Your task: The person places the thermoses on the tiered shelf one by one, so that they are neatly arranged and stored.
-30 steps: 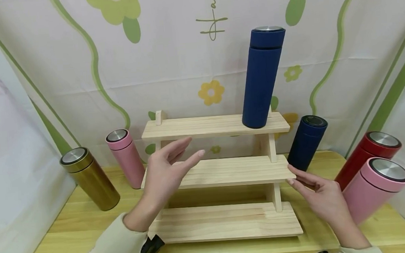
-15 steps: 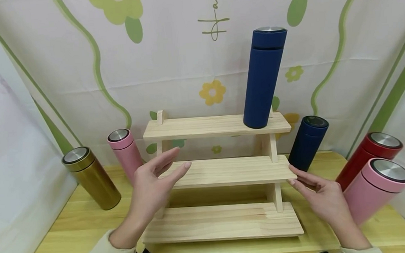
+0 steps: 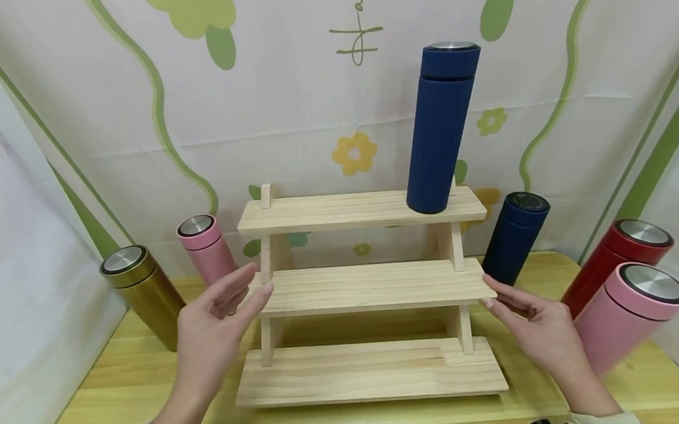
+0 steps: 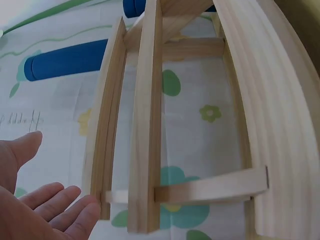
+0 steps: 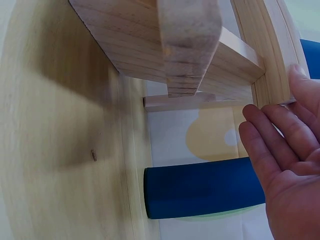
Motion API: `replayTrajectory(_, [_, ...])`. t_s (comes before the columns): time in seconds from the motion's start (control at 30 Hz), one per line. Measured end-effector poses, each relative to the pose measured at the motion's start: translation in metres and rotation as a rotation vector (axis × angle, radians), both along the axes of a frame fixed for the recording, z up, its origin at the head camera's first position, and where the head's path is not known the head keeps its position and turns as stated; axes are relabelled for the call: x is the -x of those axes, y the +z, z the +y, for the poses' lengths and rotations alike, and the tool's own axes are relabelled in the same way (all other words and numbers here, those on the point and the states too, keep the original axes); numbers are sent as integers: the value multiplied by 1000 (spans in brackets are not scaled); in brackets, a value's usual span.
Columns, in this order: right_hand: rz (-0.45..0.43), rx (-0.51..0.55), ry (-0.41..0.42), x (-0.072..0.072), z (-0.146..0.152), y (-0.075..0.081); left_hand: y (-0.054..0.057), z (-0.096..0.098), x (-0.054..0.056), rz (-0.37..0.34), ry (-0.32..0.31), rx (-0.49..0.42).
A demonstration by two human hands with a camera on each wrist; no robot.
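A three-tier wooden display shelf (image 3: 368,374) stands on the table. My right hand (image 3: 540,332) pinches the right end of its middle board between thumb and fingertips; the right wrist view shows that hand (image 5: 295,165) beside the board end. A tall blue thermos bottle (image 3: 443,132) stands upright on the right of the top board. My left hand (image 3: 209,339) hovers at the shelf's left side, thumb and fingers spread apart with nothing between them. It partly hides a pink thermos (image 3: 207,247) and the edge of a gold thermos (image 3: 144,294).
Right of the shelf stand a shorter navy thermos (image 3: 515,239), a red thermos (image 3: 615,258) and a larger pink thermos (image 3: 627,316), near my right hand. A patterned cloth (image 3: 284,97) hangs close behind the shelf. The wooden table (image 3: 110,399) extends along both sides.
My left hand has moved left and slightly down, from in front of the middle board to beside the shelf's left end. The right hand keeps its place on the board.
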State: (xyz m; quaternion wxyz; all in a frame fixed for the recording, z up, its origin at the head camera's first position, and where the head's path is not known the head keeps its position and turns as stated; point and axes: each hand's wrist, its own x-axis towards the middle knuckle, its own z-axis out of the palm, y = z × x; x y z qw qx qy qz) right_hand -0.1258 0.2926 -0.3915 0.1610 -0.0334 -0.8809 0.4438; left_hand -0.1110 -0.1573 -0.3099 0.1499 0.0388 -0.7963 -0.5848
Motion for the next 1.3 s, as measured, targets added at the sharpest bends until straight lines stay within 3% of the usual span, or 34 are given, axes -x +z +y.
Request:
replayTrajectory(0.33, [14,0,-11,-1,-1,1,-21,-28,-9,-50,156,-10])
replayTrajectory(0.8, [17,-8,-11,-1,-1,1,-48,-51,-17,-138,238,53])
replayTrajectory(1.0, [19,-4,-6,-2,-1,2,-54,-54,-21,-140,263,45])
replayTrajectory(1.3, [20,-3,-3,-2,-2,2,-59,-72,-23,-190,368,29])
